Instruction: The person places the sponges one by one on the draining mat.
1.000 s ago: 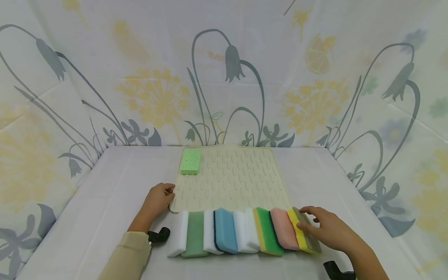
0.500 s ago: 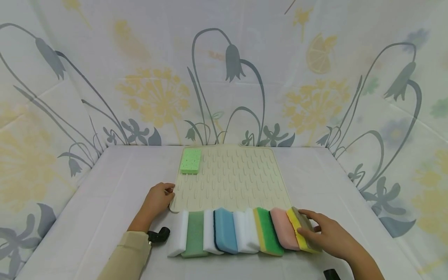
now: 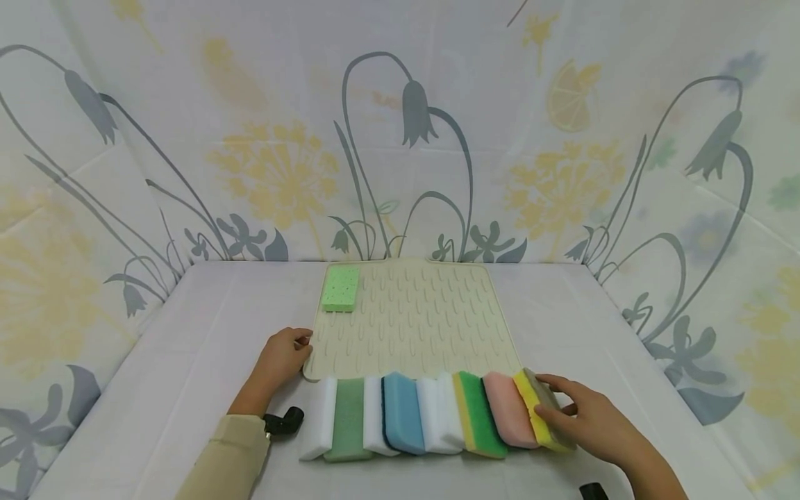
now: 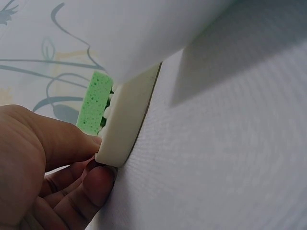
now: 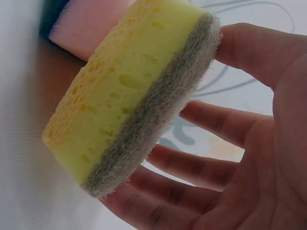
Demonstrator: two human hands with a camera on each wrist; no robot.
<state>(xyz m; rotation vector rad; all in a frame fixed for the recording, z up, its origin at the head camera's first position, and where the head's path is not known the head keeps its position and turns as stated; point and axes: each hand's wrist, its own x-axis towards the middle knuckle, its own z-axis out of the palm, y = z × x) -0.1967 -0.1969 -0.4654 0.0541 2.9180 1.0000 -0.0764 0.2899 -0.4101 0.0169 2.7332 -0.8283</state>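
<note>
Pinching the mat (image 3: 425,323), my left hand (image 3: 281,355) probably steadies it; my right hand (image 3: 594,420), fingers spread, touches the yellow-grey sponge (image 5: 127,93), perhaps bracing it.

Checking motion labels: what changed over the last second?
The right hand dropped slightly toward the person, fingers closer round the yellow-grey sponge; a firm hold can't be told. Unchanged: the left hand pinches the edge of the cream mat, green sponge on it.
</note>
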